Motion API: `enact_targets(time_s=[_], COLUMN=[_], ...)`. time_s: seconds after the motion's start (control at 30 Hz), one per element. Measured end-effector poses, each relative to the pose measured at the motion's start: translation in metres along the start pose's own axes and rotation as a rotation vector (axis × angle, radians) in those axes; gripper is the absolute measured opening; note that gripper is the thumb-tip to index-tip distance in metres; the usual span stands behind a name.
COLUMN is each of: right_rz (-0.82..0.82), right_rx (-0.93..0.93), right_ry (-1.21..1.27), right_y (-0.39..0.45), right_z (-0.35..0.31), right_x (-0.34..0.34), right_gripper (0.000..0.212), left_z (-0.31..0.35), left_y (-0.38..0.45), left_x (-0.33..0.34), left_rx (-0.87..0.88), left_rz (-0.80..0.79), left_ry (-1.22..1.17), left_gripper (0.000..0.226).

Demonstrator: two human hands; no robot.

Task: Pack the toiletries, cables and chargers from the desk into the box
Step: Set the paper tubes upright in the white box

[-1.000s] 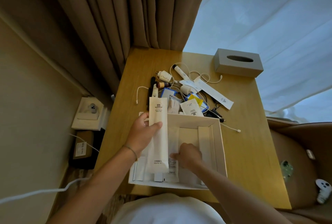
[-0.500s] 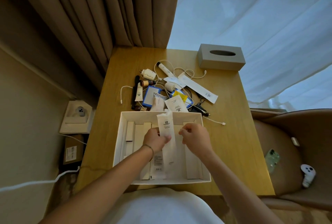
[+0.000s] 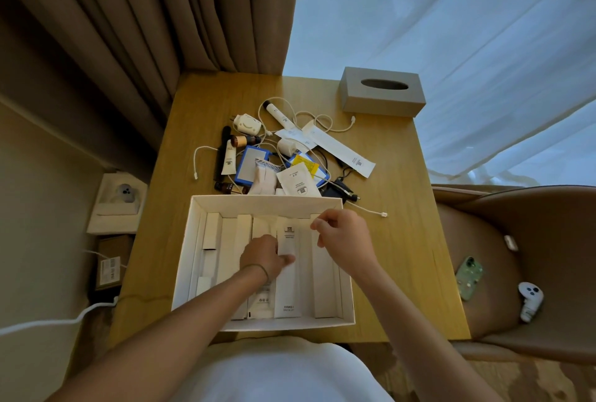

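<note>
White box (image 3: 347,285) sits at the near edge of the wooden table (image 3: 409,259), open top. Inside: long white packets laid side by side, lengthwise. Left hand (image 3: 263,258) rests down on one long white packet (image 3: 288,276) in the middle of the box, thumb pressed on it, other fingers curled against its left edge; the hand and forearm hide the packets beneath. Right hand (image 3: 343,238) held above the box's right part, fingers loosely bent, thumb and forefinger close together; cannot tell if they pinch anything.

Behind the box, a tangled pile: white cables (image 3: 309,121), a white charger (image 3: 246,124), a small tube (image 3: 228,161), a blue-edged pouch (image 3: 250,167), sachets, a long flat packet (image 3: 342,151), dark bottles. Print on the labels too small to read; much of the pile overlaps.

Grey tissue box (image 3: 382,92) at the far right corner. Brown curtain (image 3: 145,30) left, sheer white curtain (image 3: 451,30) right. Brown chair (image 3: 522,259) to the right holds a green phone (image 3: 469,276) and a white controller (image 3: 530,301). Wall socket (image 3: 124,192) low on the left.
</note>
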State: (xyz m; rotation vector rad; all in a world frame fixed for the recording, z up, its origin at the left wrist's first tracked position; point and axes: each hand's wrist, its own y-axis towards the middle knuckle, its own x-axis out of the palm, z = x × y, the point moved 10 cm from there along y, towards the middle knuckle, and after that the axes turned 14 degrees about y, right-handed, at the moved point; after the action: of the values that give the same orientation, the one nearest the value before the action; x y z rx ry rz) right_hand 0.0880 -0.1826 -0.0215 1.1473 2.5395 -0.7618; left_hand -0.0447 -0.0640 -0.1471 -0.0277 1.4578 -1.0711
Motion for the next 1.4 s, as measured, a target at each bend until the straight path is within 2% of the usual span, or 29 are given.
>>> enact_targets(time_s=[0.13, 0.23, 0.37, 0.57, 0.83, 1.1, 1.3, 1.4], right_rz=[0.011, 0.032, 0.093, 0.146, 0.105, 0.003, 0.065, 0.084], right_rx=[-0.030, -0.043, -0.050, -0.057, -0.079, -0.160, -0.226, -0.168], right_ry=[0.025, 0.065, 0.094, 0.073, -0.240, -0.579, -0.632, -0.564], right_y=[0.010, 0.027, 0.069, 0.152, 0.235, 0.265, 0.265, 0.266], right_z=[-0.008, -0.014, -0.023, -0.017, 0.007, 0.016, 0.010, 0.011], right_x=[-0.007, -0.019, -0.042, -0.060, -0.054, -0.026, -0.032, -0.046], right_gripper=[0.016, 0.015, 0.017, 0.019, 0.030, 0.044, 0.015, 0.015], left_z=[0.004, 0.008, 0.008, 0.031, 0.057, 0.083, 0.091, 0.095], left_y=[0.000, -0.004, -0.021, -0.052, -0.054, -0.036, -0.006, 0.015], left_x=[-0.006, -0.011, -0.033, -0.093, -0.163, -0.178, -0.181, -0.182], left_rx=[0.034, 0.055, 0.058, 0.168, 0.222, 0.255, 0.242, 0.250], left_rz=[0.022, 0.019, 0.099, 0.246, 0.371, 0.379, 0.330, 0.303], left_ry=[0.242, 0.303, 0.252, 0.076, -0.013, 0.027, 0.063, 0.104], left_gripper=[0.046, 0.048, 0.040, 0.018, 0.013, 0.014, 0.012, 0.013])
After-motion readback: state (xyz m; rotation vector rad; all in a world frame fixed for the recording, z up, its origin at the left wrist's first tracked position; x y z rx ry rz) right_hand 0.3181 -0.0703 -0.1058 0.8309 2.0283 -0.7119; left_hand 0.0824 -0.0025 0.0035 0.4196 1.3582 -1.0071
